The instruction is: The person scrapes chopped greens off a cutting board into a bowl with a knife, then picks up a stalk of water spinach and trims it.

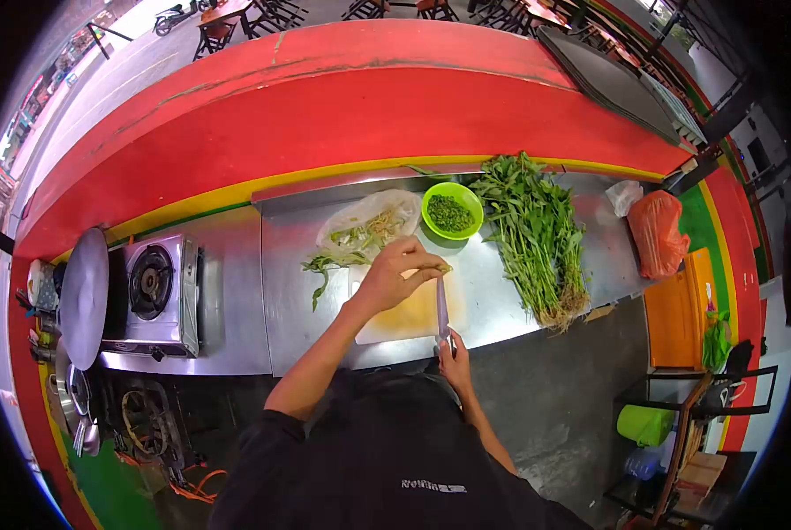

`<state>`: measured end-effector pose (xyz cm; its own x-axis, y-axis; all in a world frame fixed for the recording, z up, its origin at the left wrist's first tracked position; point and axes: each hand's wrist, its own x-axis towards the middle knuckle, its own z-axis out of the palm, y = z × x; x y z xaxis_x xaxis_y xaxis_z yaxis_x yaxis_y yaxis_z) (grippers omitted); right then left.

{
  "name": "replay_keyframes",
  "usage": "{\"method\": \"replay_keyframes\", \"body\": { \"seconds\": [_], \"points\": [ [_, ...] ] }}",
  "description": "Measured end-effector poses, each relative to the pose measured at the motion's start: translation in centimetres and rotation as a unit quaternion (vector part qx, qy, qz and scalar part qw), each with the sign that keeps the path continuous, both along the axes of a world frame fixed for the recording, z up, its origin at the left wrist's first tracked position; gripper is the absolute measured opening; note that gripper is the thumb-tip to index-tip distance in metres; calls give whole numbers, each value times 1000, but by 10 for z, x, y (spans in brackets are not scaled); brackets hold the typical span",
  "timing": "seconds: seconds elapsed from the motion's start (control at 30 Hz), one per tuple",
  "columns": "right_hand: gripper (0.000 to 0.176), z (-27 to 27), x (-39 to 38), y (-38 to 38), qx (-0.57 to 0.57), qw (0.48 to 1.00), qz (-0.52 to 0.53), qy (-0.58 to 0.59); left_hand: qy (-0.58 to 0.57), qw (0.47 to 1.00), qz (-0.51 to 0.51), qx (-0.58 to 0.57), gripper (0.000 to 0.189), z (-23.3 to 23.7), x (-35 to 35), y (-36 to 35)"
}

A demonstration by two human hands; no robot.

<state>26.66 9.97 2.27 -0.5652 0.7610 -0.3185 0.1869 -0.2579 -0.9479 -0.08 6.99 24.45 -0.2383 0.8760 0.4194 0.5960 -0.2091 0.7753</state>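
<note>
My right hand (454, 360) is closed round the handle of a kitchen knife (442, 309), whose blade points away from me. At the blade's far end, the fingers of my left hand (403, 276) are pinched together. A small yellow-green bit shows at those fingertips, too small to name. Under both lies a pale cutting board (395, 325) with a yellow stain. Just beyond the left hand, a clear plastic bag (400, 205) holds plant scraps and roots. A bright green bowl (453, 231) of chopped greens stands behind the knife.
A large bunch of leafy greens with roots (537, 238) lies on the steel counter (303, 327), right of the bowl. Farther right sits a red plastic bag (657, 234). To the left are a gas stove (153, 287) and a round metal lid (85, 296). A red wall (369, 115) borders the back.
</note>
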Motion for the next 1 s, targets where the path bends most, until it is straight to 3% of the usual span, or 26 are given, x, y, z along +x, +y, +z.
{"method": "replay_keyframes", "body": {
  "seconds": [0.2,0.27,0.37,0.43,0.47,0.53,0.57,0.6,0.7,0.73,0.8,0.83,0.93,1.0],
  "points": [
    [47,-8,19,-4,-25,999,-40,-23,117,975,-104,-159,25,-118,66,-27],
    [47,-3,27,-7,-45,997,-51,-29,106,948,-114,-278,23,-146,81,-44],
    [48,-5,40,-12,-49,997,-55,-34,46,944,-120,-305,20,-184,95,-61],
    [45,2,47,-16,-33,997,-51,-48,-108,953,-66,-275,22,-198,106,-74],
    [44,14,47,-19,-55,995,-56,-57,-116,951,-63,-281,22,-200,114,-81],
    [44,10,55,-19,-45,997,-37,-59,-145,965,38,-215,32,-195,125,-87],
    [44,9,60,-17,-29,998,-22,-56,-235,932,45,-272,35,-193,128,-87],
    [44,14,61,-13,-29,998,-17,-58,-239,931,49,-271,35,-197,133,-87],
    [42,24,65,4,-37,997,14,-72,-401,886,145,-181,15,-220,150,-93],
    [42,20,66,12,-34,997,26,-72,-403,885,155,-174,15,-221,156,-91],
    [41,15,67,30,-17,996,48,-69,-461,855,234,-52,23,-219,168,-83],
    [44,21,64,39,-21,993,76,-90,-453,860,227,-62,30,-212,169,-80],
    [44,34,54,68,0,990,126,-69,-456,850,262,24,26,-185,182,-64],
    [44,32,60,77,1,988,142,-61,-478,838,263,15,27,-174,192,-58]
  ]
}}
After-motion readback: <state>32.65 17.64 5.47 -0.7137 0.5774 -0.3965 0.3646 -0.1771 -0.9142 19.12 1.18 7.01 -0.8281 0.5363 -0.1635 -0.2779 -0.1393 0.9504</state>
